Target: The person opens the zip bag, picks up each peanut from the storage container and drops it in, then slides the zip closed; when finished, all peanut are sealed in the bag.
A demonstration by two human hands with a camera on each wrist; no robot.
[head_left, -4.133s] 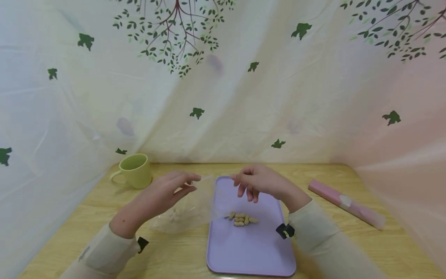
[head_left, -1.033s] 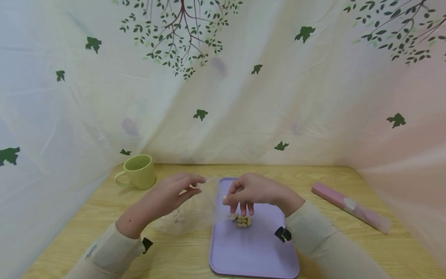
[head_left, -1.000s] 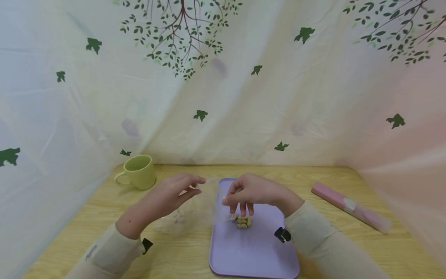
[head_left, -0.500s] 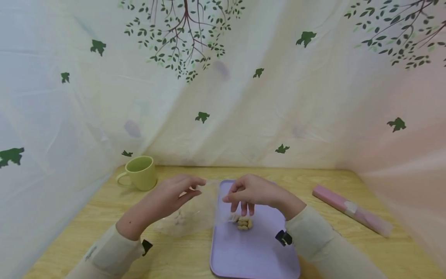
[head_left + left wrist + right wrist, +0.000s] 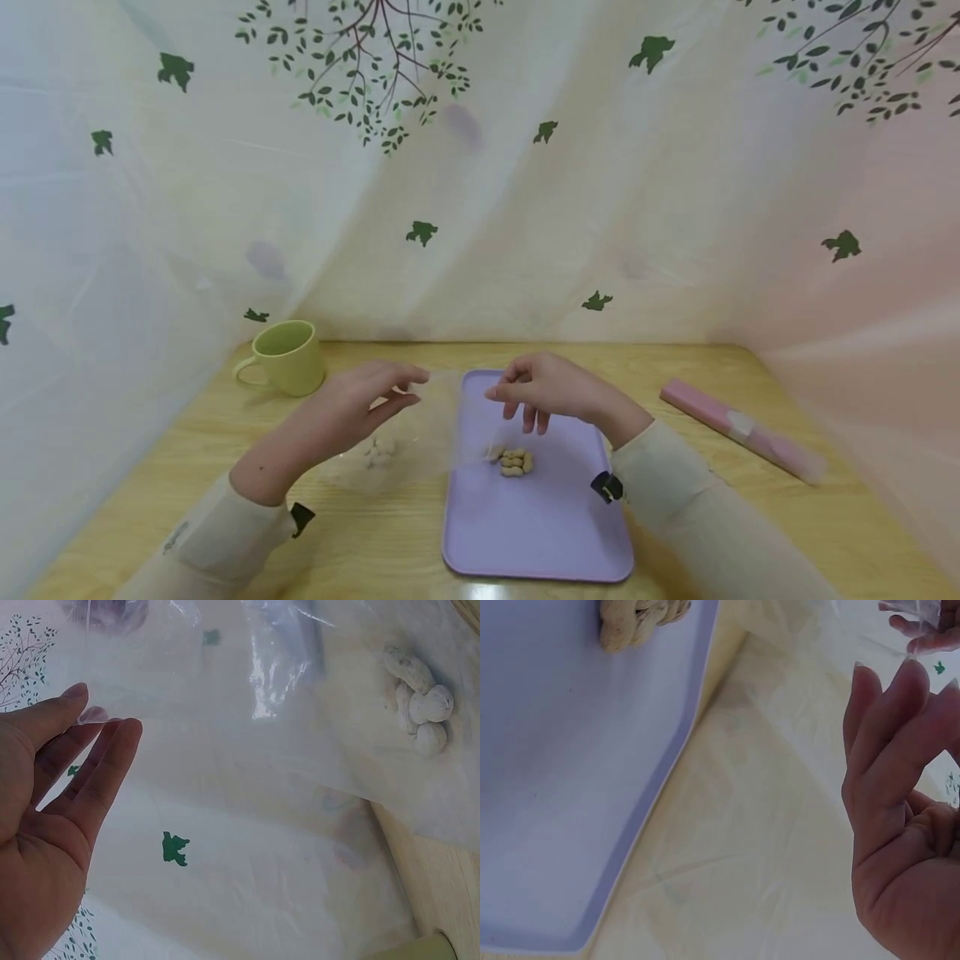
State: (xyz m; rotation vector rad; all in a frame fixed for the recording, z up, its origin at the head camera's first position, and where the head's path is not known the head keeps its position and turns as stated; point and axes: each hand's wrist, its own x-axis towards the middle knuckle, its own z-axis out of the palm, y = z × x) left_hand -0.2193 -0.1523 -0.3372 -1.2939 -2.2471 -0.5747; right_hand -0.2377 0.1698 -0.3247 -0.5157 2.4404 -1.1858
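Thumb and fingers of my left hand (image 5: pixel 341 408) pinch the edge of a clear plastic bag (image 5: pixel 292 727) to the left of the tray. Several peanuts (image 5: pixel 420 705) lie inside it. My right hand (image 5: pixel 562 390) hovers over the far part of a purple tray (image 5: pixel 540 529). Its fingers are loosely bent, as the right wrist view also shows, and I see nothing held; the thumb is mostly hidden in that view. On the tray, below this hand, lies a small group of peanuts (image 5: pixel 513 461) close to the bag's lower right edge.
A yellow-green mug (image 5: pixel 288 358) stands at the back left of the wooden table (image 5: pixel 367 542). At the right lies a pink roll in clear wrap (image 5: pixel 738 425). A pale curtain (image 5: pixel 495 275) with leaf and bird prints hangs behind and at both sides.
A second ago a small pale piece showed at my right fingertips; now none is visible there. That hand has risen slightly. Fewer peanuts lie on the tray than four seconds ago.
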